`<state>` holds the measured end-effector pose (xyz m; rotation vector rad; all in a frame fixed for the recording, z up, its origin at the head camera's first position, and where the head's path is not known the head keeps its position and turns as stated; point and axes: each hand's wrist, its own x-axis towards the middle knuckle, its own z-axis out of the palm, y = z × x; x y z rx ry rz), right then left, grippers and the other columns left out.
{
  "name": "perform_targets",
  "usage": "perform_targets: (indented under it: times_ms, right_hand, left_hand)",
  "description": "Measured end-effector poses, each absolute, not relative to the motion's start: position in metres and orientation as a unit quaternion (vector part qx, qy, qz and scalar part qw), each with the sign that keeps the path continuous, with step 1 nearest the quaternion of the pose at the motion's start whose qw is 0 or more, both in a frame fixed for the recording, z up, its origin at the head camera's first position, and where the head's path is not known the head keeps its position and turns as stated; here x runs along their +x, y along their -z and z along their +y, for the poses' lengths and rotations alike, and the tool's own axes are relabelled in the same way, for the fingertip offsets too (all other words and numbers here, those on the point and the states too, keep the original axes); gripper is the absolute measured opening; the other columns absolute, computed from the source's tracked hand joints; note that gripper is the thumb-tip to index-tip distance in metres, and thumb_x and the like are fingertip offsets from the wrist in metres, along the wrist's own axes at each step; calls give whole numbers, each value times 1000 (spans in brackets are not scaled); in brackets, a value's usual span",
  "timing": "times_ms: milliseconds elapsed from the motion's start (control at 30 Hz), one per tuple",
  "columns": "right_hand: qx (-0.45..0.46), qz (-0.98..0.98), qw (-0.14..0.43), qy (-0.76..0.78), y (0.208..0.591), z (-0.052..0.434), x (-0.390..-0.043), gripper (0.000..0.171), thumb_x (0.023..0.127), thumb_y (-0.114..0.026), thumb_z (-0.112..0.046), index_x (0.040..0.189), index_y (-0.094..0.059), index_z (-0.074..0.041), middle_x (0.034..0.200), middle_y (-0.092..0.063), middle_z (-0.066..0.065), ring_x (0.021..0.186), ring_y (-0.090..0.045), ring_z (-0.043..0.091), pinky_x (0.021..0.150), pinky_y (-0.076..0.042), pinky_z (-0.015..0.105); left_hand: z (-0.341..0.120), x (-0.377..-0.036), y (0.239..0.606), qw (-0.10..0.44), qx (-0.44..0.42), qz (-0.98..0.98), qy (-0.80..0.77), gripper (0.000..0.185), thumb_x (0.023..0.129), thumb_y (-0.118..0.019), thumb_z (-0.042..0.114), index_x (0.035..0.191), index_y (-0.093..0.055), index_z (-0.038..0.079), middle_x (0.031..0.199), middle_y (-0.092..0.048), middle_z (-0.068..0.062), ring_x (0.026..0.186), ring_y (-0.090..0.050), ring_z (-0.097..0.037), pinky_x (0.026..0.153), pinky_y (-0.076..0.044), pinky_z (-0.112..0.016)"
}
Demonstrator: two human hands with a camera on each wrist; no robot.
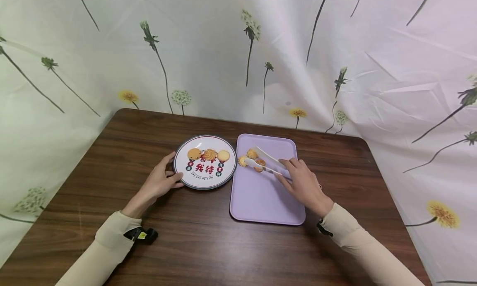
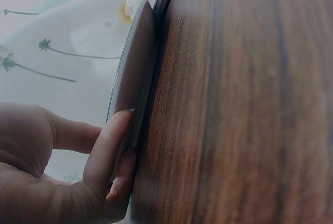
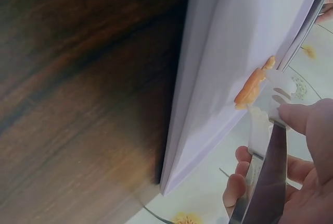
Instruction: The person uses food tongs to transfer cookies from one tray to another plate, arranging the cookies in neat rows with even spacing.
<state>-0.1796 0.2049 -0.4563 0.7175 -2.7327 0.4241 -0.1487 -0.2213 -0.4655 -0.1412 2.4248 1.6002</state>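
Tongs [image 1: 271, 158] pinched in the right hand [image 1: 305, 188] sit tips-down by cookies [image 1: 251, 154] on the tray [image 1: 266, 199] — left hand [image 1: 159, 180] grips the plate [image 1: 228, 170] alongside, steadying it I'd guess from out here.

Indoor tabletop setup, screened off — creased dandelion-print cloth [image 1: 212, 58] hangs along the far, left and right sides of a dark wood-grain table [image 1: 201, 244]. Plate [image 1: 205, 142] with cookies [image 1: 210, 155] at left, lilac tray [image 1: 264, 203] at right: food setting. Whether home or studio — cannot be told.
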Motion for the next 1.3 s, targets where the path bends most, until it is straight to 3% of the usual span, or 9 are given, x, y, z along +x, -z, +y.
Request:
perform_targets:
  times_ms: [767, 1300]
  right_hand:
    - [221, -957, 123, -140, 460, 225, -174, 48, 97, -75, -34, 135, -67, -5, 107, -69, 13, 88, -58, 28, 63, -56, 43]
    - [219, -959, 123, -136, 461, 228, -174, 46, 99, -73, -34, 134, -68, -6, 103, -68, 12, 84, -57, 28, 60, -55, 43]
  left_hand:
    - [-221, -149, 464, 116, -41, 824, -553, 84, 105, -56, 2, 168, -2, 6, 169, -15, -30, 125, -58, -41, 80, -67, -19]
    - [-221, -148, 464, 117, -42, 827, -548, 83, 105, -56, 2, 168, -2, 6, 167, -17, -32, 124, -58, -40, 80, -68, -20]
